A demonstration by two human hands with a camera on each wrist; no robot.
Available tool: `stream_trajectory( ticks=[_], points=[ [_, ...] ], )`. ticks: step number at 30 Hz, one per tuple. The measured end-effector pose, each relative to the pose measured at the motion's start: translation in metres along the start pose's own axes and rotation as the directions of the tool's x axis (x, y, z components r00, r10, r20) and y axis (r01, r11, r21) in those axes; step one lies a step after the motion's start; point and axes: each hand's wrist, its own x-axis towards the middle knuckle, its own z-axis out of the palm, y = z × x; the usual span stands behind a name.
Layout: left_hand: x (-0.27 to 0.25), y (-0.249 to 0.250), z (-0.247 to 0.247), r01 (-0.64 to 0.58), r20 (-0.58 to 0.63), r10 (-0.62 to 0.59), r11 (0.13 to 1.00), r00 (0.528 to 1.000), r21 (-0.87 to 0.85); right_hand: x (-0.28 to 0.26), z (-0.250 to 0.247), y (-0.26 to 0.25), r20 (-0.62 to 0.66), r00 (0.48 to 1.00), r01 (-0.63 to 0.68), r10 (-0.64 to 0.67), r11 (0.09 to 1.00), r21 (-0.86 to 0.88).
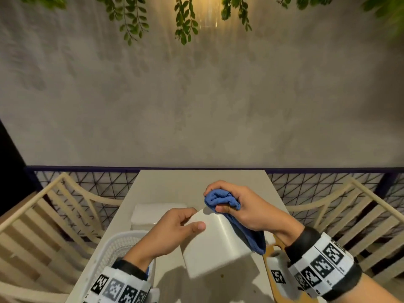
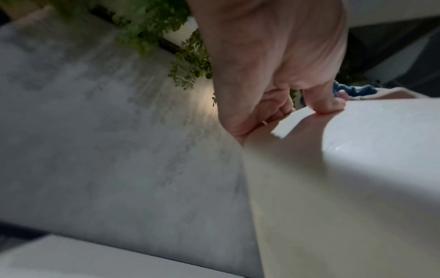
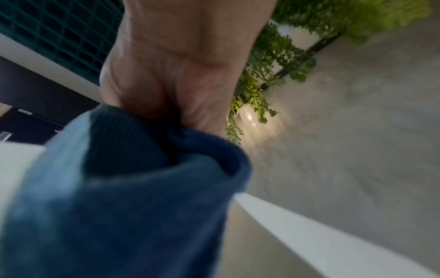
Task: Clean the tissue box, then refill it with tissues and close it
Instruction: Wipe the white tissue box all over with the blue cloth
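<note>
A white tissue box [image 1: 215, 243] is held tilted above the table, its far end raised. My left hand [image 1: 175, 230] grips its upper left corner, thumb on the near face and fingers over the far edge; the left wrist view shows the fingers [image 2: 328, 101] pressed on the box [image 2: 357, 178]. My right hand [image 1: 238, 206] clutches a bunched blue cloth [image 1: 223, 200] against the box's upper right edge, and the cloth hangs down the right side. The cloth [image 3: 123, 206] fills the right wrist view under the hand [image 3: 181, 75]. A stack of white tissues [image 1: 157, 213] lies on the table behind the box.
A white perforated basket [image 1: 118, 248] stands at the table's near left. A wooden lid-like piece [image 1: 273, 259] lies under my right wrist. The beige table [image 1: 196, 182] ends at a dark mesh railing [image 1: 91, 182]. Cream slatted chairs [image 1: 43, 226] flank both sides.
</note>
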Motion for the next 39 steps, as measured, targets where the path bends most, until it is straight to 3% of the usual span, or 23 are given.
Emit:
stream_trajectory(
  ticks=[2, 4, 6, 8, 9, 13, 16, 18, 19, 22, 23, 25, 28, 31, 33, 35, 37, 39],
  points=[
    [0.006, 0.007, 0.011, -0.013, -0.003, 0.013, 0.999, 1.000, -0.048, 0.002, 0.005, -0.003, 0.041, 0.999, 0.028, -0.022, 0.987, -0.156],
    [0.011, 0.012, 0.019, -0.023, -0.074, 0.017, 0.997, 0.997, -0.075, 0.001, 0.013, 0.000, 0.004, 1.000, 0.015, -0.015, 0.962, -0.272],
    [0.014, 0.012, 0.025, -0.059, -0.186, 0.027, 0.984, 0.982, -0.166, 0.001, 0.023, 0.002, -0.174, 0.984, -0.009, -0.038, 0.964, -0.266],
    [0.014, 0.008, 0.030, -0.126, -0.274, 0.050, 0.955, 0.961, -0.267, -0.002, 0.038, 0.003, -0.355, 0.933, -0.002, -0.064, 0.984, -0.180],
    [0.013, 0.004, 0.032, -0.150, -0.301, 0.046, 0.932, 0.953, -0.331, -0.008, 0.046, 0.005, -0.384, 0.921, 0.020, -0.070, 0.991, -0.132],
    [0.003, -0.023, 0.023, -0.182, -0.318, 0.000, 0.821, 0.948, -0.541, -0.052, 0.051, 0.030, -0.222, 0.966, 0.130, -0.130, 0.991, -0.014],
    [-0.001, -0.029, 0.019, -0.183, -0.308, 0.015, 0.830, 0.951, -0.526, -0.050, 0.025, 0.050, -0.360, 0.933, 0.019, -0.022, 1.000, -0.011],
    [0.003, -0.025, 0.023, -0.189, -0.308, 0.028, 0.841, 0.951, -0.507, -0.029, 0.028, 0.041, -0.437, 0.898, 0.010, -0.051, 0.995, -0.095],
    [0.006, -0.023, 0.023, -0.205, -0.328, 0.033, 0.837, 0.944, -0.507, -0.022, 0.036, 0.032, -0.409, 0.907, 0.054, -0.101, 0.991, -0.126],
    [0.005, -0.024, 0.012, -0.245, -0.389, 0.011, 0.793, 0.921, -0.557, -0.036, 0.054, 0.023, -0.123, 0.957, 0.251, -0.262, 0.963, -0.099],
    [0.002, -0.025, 0.008, -0.246, -0.388, 0.007, 0.783, 0.922, -0.571, -0.044, 0.049, 0.030, -0.076, 0.961, 0.259, -0.266, 0.962, -0.091],
    [-0.003, -0.026, 0.005, -0.219, -0.362, 0.009, 0.810, 0.932, -0.544, -0.042, 0.027, 0.048, -0.189, 0.965, 0.165, -0.181, 0.981, -0.097],
    [-0.001, -0.025, 0.014, -0.203, -0.357, 0.015, 0.844, 0.934, -0.496, -0.014, 0.022, 0.045, -0.372, 0.920, 0.095, -0.124, 0.991, -0.094],
    [0.002, -0.025, 0.013, -0.249, -0.420, 0.005, 0.813, 0.907, -0.527, -0.015, 0.055, 0.026, -0.171, 0.948, 0.253, -0.267, 0.963, -0.097],
    [-0.003, -0.028, 0.005, -0.255, -0.414, 0.004, 0.794, 0.910, -0.553, -0.035, 0.048, 0.036, -0.032, 0.953, 0.299, -0.302, 0.951, -0.080],
    [-0.008, -0.029, 0.000, -0.239, -0.380, 0.013, 0.798, 0.925, -0.554, -0.040, 0.021, 0.057, -0.135, 0.968, 0.200, -0.210, 0.976, -0.081],
    [-0.009, -0.028, 0.002, -0.224, -0.358, 0.019, 0.809, 0.934, -0.544, -0.027, 0.000, 0.073, -0.324, 0.941, 0.062, -0.101, 0.990, -0.128],
    [-0.004, -0.026, 0.005, -0.234, -0.388, 0.008, 0.809, 0.921, -0.539, -0.008, 0.007, 0.066, -0.374, 0.922, 0.049, -0.097, 0.990, -0.136]
  ],
)
